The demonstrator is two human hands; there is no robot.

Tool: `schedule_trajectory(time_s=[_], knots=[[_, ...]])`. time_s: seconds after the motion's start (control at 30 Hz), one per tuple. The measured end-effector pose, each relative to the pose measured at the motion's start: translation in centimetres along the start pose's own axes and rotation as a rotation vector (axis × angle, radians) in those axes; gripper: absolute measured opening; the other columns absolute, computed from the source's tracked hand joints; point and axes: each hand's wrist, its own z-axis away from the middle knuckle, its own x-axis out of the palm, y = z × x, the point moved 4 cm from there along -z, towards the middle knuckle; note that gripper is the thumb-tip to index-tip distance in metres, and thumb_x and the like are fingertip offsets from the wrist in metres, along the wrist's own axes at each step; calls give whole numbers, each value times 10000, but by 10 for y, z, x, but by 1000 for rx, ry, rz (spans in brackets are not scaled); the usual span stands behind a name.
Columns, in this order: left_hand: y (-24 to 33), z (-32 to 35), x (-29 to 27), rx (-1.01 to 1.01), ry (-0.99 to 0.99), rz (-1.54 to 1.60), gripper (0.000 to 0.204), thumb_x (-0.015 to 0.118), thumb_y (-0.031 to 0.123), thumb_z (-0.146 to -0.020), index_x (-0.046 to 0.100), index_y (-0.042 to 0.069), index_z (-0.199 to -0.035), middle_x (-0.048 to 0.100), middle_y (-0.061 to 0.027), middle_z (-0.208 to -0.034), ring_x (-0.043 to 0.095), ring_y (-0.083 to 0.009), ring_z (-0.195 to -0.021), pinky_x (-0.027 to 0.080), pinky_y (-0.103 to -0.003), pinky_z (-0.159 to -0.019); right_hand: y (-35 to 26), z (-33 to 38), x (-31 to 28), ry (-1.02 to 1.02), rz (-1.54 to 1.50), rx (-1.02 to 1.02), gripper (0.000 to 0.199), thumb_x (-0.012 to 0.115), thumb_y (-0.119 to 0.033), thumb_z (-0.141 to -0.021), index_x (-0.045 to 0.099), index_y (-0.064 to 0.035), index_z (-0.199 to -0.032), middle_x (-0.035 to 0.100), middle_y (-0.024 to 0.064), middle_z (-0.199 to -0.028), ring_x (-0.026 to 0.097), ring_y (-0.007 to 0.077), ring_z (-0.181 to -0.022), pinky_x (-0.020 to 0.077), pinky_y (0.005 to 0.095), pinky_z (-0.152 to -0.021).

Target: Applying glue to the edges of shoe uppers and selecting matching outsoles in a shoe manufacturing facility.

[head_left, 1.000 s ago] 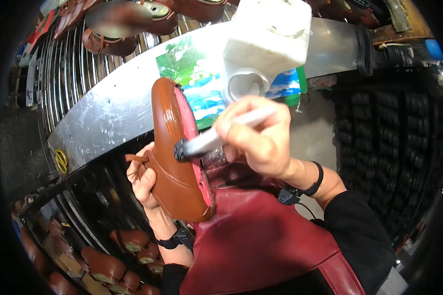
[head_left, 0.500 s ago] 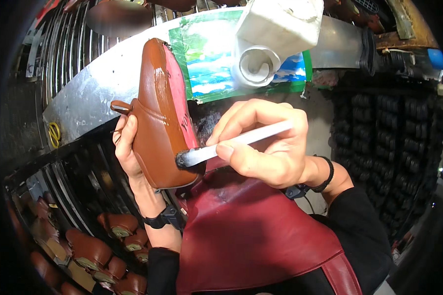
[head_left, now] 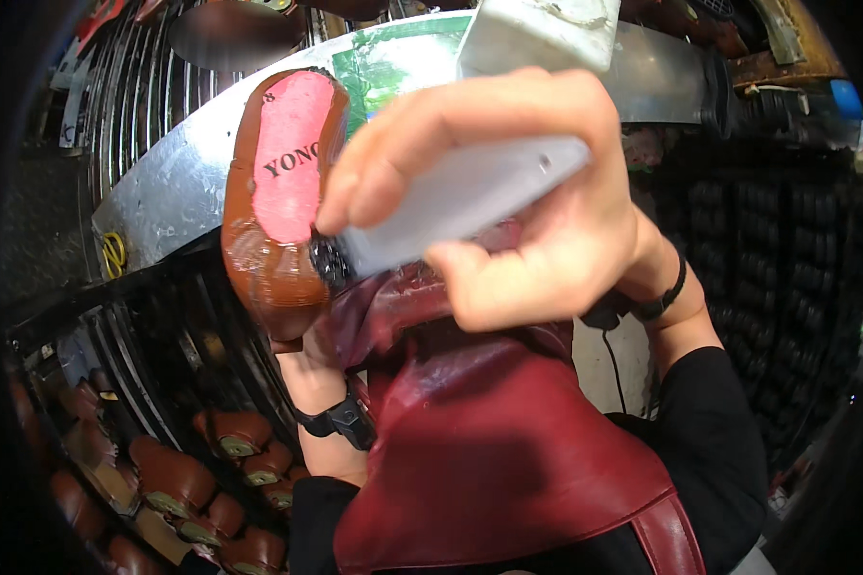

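Note:
A brown leather shoe upper [head_left: 244,206] stands tilted left of centre. Its pink insole board [head_left: 292,192] with dark print faces me, and the brown rim around it looks wet and shiny. My left hand [head_left: 309,359] supports it from behind; the fingers are hidden by the shoe. My right hand [head_left: 547,259] is closed around a flat white-handled brush [head_left: 451,201], blurred by motion. The brush's black bristles [head_left: 330,261] touch the shoe's lower right edge, beside the insole board.
Behind is a metal table [head_left: 163,196] with green tape [head_left: 379,48] and a white block-like container [head_left: 542,34]. Several brown shoe uppers [head_left: 173,474] sit on a rack at lower left. A yellow loop [head_left: 113,254] hangs at the table's left edge. My red apron [head_left: 489,460] covers my lap.
The shoe has turned so its pink underside faces me. My right hand has come up closer, with the brush moved slightly left and upward along the shoe's edge.

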Motion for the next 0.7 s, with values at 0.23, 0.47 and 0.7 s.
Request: schedule_trajectory(time_s=[0.23,0.47,0.7], knots=[[93,-56,41,250,107,-363,511,741,148,-984,595,-15,-1446,693,-112,-1381,672,-192,-1236,564,-390,-1044,72,-27,-42,340,6,122,108,809,-43,-877,765,51,-906,777,121,-820,743,162,-693,602,299,-643],[99,-117,-19,-121,275,676,274,644,116,-1020,713,-55,-1224,753,-115,-1137,726,-182,-963,578,-317,-899,101,40,30,849,-782,527,265,661,-178,-1068,711,35,-919,722,139,-713,688,217,-527,566,321,-475],[97,-345,-126,90,477,-547,529,830,326,-856,745,-33,-1236,783,-178,-1147,762,-313,-1022,580,-411,-945,78,40,-8,947,-598,356,216,646,-162,-1080,630,2,-941,727,162,-792,720,220,-610,600,339,-519]])
